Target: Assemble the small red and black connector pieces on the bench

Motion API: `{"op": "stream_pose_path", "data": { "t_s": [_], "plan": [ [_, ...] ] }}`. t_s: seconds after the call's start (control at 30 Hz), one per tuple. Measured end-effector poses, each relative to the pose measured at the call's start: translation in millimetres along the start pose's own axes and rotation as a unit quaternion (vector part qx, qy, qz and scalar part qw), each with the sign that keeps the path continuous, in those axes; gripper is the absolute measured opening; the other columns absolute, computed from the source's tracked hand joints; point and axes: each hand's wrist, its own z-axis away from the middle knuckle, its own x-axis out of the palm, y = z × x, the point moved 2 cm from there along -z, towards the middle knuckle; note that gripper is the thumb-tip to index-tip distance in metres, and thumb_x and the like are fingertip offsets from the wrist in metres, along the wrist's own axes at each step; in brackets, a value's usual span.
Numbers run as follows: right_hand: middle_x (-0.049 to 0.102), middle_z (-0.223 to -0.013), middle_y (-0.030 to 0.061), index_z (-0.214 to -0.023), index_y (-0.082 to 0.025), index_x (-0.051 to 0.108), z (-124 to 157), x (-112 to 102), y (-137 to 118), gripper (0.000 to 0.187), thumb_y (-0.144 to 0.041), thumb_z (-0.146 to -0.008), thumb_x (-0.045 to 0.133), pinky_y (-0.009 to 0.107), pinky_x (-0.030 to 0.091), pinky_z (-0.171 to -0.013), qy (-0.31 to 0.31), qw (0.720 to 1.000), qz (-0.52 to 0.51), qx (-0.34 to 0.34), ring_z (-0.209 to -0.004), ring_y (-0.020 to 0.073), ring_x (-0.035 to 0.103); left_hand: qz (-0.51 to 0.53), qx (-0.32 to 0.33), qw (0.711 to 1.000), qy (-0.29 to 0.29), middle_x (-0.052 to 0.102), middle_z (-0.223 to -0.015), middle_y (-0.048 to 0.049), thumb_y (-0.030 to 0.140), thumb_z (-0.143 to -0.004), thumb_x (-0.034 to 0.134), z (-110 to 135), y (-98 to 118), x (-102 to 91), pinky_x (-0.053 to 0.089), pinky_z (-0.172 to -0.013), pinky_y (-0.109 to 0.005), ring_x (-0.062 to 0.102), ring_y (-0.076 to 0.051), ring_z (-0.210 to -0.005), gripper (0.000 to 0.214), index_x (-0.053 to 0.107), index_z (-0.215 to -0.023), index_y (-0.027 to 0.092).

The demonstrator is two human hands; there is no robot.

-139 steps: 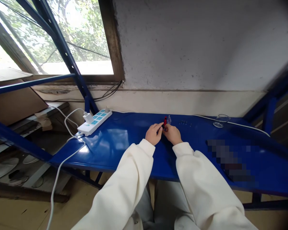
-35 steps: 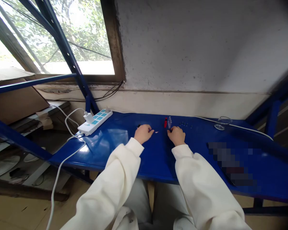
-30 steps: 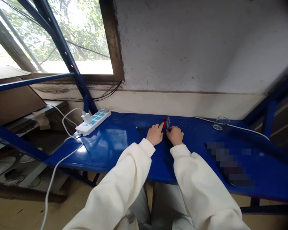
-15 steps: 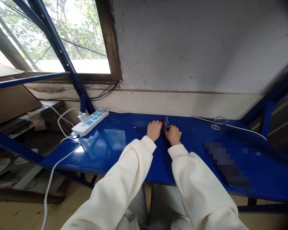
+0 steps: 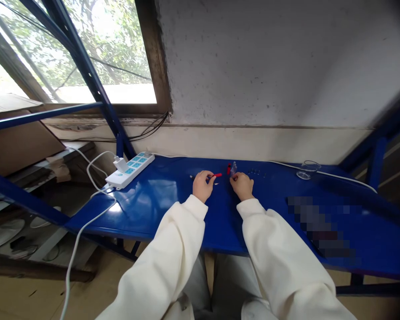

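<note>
My left hand [image 5: 203,186] pinches a small slim red piece [image 5: 217,175] between thumb and fingers, held level above the blue table. A tiny pale bit [image 5: 216,183] lies just below it. My right hand [image 5: 242,186] has its fingers closed at the base of a small clear plastic piece [image 5: 234,167], whose top sticks up past the fingertips. Beside that stands another small red piece [image 5: 228,168], apart from my left hand. The dark end of a short stick-like object [image 5: 191,177] shows left of my left hand, which partly covers it.
Several tiny clear bits [image 5: 257,172] lie right of my right hand. Farther right sits a clear round container [image 5: 303,175] by a white cable. A white power strip [image 5: 130,171] lies at the left end of the blue table [image 5: 160,222]. A pixelated dark object [image 5: 316,226] lies at right.
My left hand has moved left and lifted the slim red piece away from the clear piece, turning it level. It now partly covers the dark stick. The right hand stays at the clear piece.
</note>
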Motion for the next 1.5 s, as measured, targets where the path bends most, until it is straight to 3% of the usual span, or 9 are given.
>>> {"op": "stream_pose_path", "data": {
  "t_s": [0.13, 0.23, 0.47, 0.73, 1.03, 1.13, 1.23, 1.33, 1.5],
  "plan": [
    [0.061, -0.081, 0.0037, -0.073, -0.018, 0.058, 10, -6, -17, 0.013, -0.026, -0.074, 0.048, 0.028, 0.027, -0.066, -0.028, 0.992, 0.012, -0.122, -0.078, 0.0165, 0.052, 0.021, 0.003, 1.000, 0.019, 0.059, -0.079, -0.0035, 0.024, -0.076, 0.051, 1, -2, 1.8, 0.043, -0.071, -0.027, 0.052, -0.012, -0.070, 0.009, 0.057, -0.079, 0.016],
    [0.060, -0.079, 0.0039, -0.072, -0.017, 0.057, 15, -8, -24, 0.012, -0.025, -0.074, 0.047, 0.026, 0.024, -0.063, -0.042, 0.986, 0.016, -0.160, -0.075, 0.0154, 0.052, 0.025, 0.001, 1.000, 0.014, 0.060, -0.080, -0.0038, 0.023, -0.077, 0.051, 1, -4, 3.1, 0.044, -0.071, -0.028, 0.053, -0.013, -0.070, 0.010, 0.057, -0.080, 0.016],
    [0.059, -0.075, 0.0031, -0.070, -0.017, 0.054, 16, -9, -23, 0.010, -0.022, -0.074, 0.047, 0.026, 0.022, -0.061, -0.041, 0.983, 0.023, -0.178, -0.074, 0.0151, 0.051, 0.024, 0.042, 0.999, 0.002, 0.060, -0.091, -0.0060, 0.025, -0.082, 0.044, 3, 3, -1.1, 0.045, -0.076, -0.028, 0.055, -0.014, -0.081, 0.020, 0.059, -0.093, 0.018],
    [0.059, -0.076, 0.0033, -0.069, -0.017, 0.053, 17, -11, -24, 0.011, -0.026, -0.073, 0.048, 0.026, 0.023, -0.062, -0.003, 0.987, 0.013, -0.163, -0.071, 0.0148, 0.051, -0.001, 0.122, 0.988, -0.094, 0.057, -0.102, -0.0063, 0.023, -0.084, 0.040, 8, 9, 3.4, 0.041, -0.089, -0.032, 0.052, -0.016, -0.095, 0.033, 0.053, -0.114, 0.022],
    [0.058, -0.077, 0.0034, -0.073, -0.018, 0.054, 20, -10, -27, 0.010, -0.026, -0.075, 0.048, 0.025, 0.022, -0.060, -0.006, 0.983, -0.008, -0.184, -0.072, 0.0147, 0.051, 0.080, 0.070, 0.991, -0.085, 0.059, -0.088, -0.0053, 0.020, -0.080, 0.046, 6, 13, 9.0, 0.047, -0.075, -0.026, 0.055, -0.012, -0.080, 0.018, 0.061, -0.090, 0.018],
    [0.057, -0.075, 0.0030, -0.071, -0.017, 0.052, 20, -11, -29, 0.011, -0.026, -0.077, 0.047, 0.025, 0.022, -0.059, -0.020, 0.982, 0.000, -0.188, -0.071, 0.0142, 0.051, 0.081, 0.087, 0.988, -0.103, 0.058, -0.089, -0.0054, 0.020, -0.079, 0.048, 1, 12, 8.6, 0.047, -0.075, -0.026, 0.055, -0.012, -0.079, 0.017, 0.061, -0.090, 0.018],
    [0.056, -0.075, 0.0021, -0.073, -0.017, 0.052, 20, -13, -29, 0.013, -0.028, -0.077, 0.048, 0.025, 0.023, -0.058, -0.027, 0.984, -0.005, -0.176, -0.067, 0.0134, 0.051, 0.020, 0.127, 0.983, -0.132, 0.058, -0.093, -0.0051, 0.018, -0.080, 0.045, -15, 6, -1.1, 0.044, -0.081, -0.028, 0.054, -0.013, -0.085, 0.022, 0.061, -0.095, 0.019],
    [0.056, -0.075, 0.0019, -0.073, -0.017, 0.052, 19, -14, -28, 0.013, -0.029, -0.077, 0.048, 0.025, 0.024, -0.057, -0.034, 0.986, -0.011, -0.161, -0.064, 0.0129, 0.050, -0.126, 0.113, 0.970, -0.176, 0.058, -0.096, -0.0065, 0.015, -0.079, 0.043, -36, -11, -16.6, 0.044, -0.079, -0.028, 0.054, -0.016, -0.086, 0.026, 0.061, -0.098, 0.018],
    [0.055, -0.074, 0.0020, -0.072, -0.017, 0.051, 19, -13, -28, 0.012, -0.028, -0.077, 0.047, 0.025, 0.025, -0.057, -0.034, 0.987, -0.027, -0.157, -0.062, 0.0125, 0.048, -0.353, 0.151, 0.881, -0.277, 0.055, -0.101, -0.0106, 0.009, -0.075, 0.041, -56, -39, -31.5, 0.042, -0.073, -0.031, 0.054, -0.021, -0.089, 0.038, 0.055, -0.109, 0.018]
  ]
}}
